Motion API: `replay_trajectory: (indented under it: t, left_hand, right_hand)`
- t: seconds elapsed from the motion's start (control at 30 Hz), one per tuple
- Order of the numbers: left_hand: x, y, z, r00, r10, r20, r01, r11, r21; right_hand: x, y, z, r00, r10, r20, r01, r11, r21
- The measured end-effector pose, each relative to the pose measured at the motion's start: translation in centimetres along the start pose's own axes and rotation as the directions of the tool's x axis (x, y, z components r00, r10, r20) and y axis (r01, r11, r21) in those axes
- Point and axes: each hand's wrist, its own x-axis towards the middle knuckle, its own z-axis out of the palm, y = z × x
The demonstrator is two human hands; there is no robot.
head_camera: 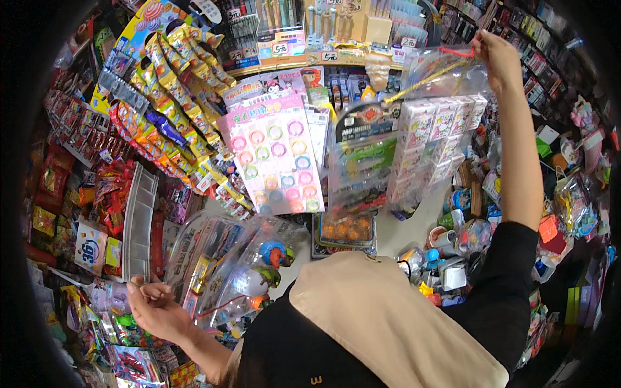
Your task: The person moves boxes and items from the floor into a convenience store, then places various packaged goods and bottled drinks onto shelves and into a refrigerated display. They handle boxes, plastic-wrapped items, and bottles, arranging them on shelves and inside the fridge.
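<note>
My right hand [495,60] is raised at the upper right, its fingers closed on a gold cord [427,80] and the top of clear plastic packaging. Beneath it hang small pink-and-white printed boxes in clear wrap [436,131] and a blurred carded toy pack [366,155]. My left hand [155,308] is low at the left, palm up with bent fingers, by the lower end of a translucent divided plastic tray [138,223]; whether it grips anything is unclear. Right of that hand are clear toy bags [233,271]. A pink card of colourful rings [279,157] hangs ahead.
Strips of snack packets [179,82] hang at the upper left. Pens on a display rack [330,24] stand at the far side. Stacked packs with orange balls [344,230] lie near the middle. Bagged toys [465,237] crowd the right, and candy packets [114,194] the left.
</note>
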Motion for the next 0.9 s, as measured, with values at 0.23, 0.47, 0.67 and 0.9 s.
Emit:
replay_trajectory:
  t: [0.23,0.47,0.67,0.9]
  left_hand:
    - [0.1,-1.8,3.3,0.998,-0.06,-0.035,0.06,0.998,0.011]
    - [1.2,-2.8,5.1,0.997,-0.078,-0.016,0.079,0.994,0.081]
    - [5.5,0.1,6.9,0.97,-0.058,0.236,0.008,0.979,0.206]
    - [16.2,5.8,12.7,0.705,0.449,0.548,-0.708,0.479,0.518]
  right_hand:
    - [0.6,5.0,1.4,0.988,0.143,-0.061,-0.146,0.988,-0.051]
    - [2.6,8.2,-0.5,0.979,0.163,-0.124,-0.169,0.985,-0.034]
    - [5.6,5.5,-4.0,0.996,0.088,-0.03,-0.087,0.995,0.047]
    - [7.4,0.2,-6.9,0.996,-0.074,-0.055,0.08,0.989,0.125]
